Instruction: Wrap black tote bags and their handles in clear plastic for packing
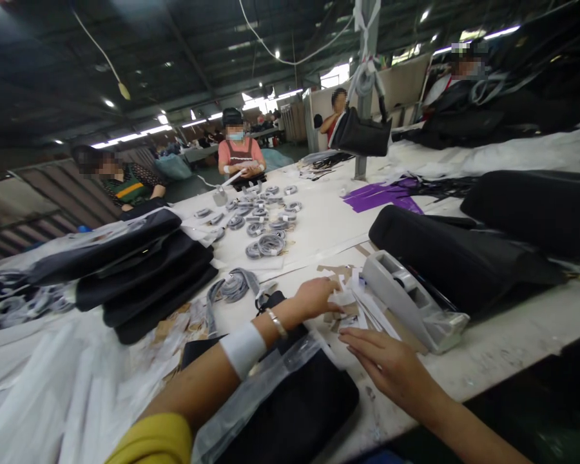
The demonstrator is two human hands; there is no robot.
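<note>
My left hand (316, 298) reaches over the table with bent fingers around a small white paper piece (344, 298), among loose paper strips (370, 309). To the right of it, my right hand (384, 357) has its fingers stretched out close to the same scraps, holding nothing that I can see. A grey tape dispenser (406, 290) stands just beyond the strips. Below my left forearm lies a black bag (294, 412), with clear plastic film (265, 399) along it. A coiled grey strap (234, 287) rests beside that bag.
Stacked black bags (154, 277) stand at left, above white plastic sheets (43, 386). Several grey strap coils (265, 225) spread across the white table (319, 238). More black bags (454, 258) lie at right, near purple pieces (384, 195). Co-workers (241, 154) are across the table; a black handbag (362, 134) hangs by a post.
</note>
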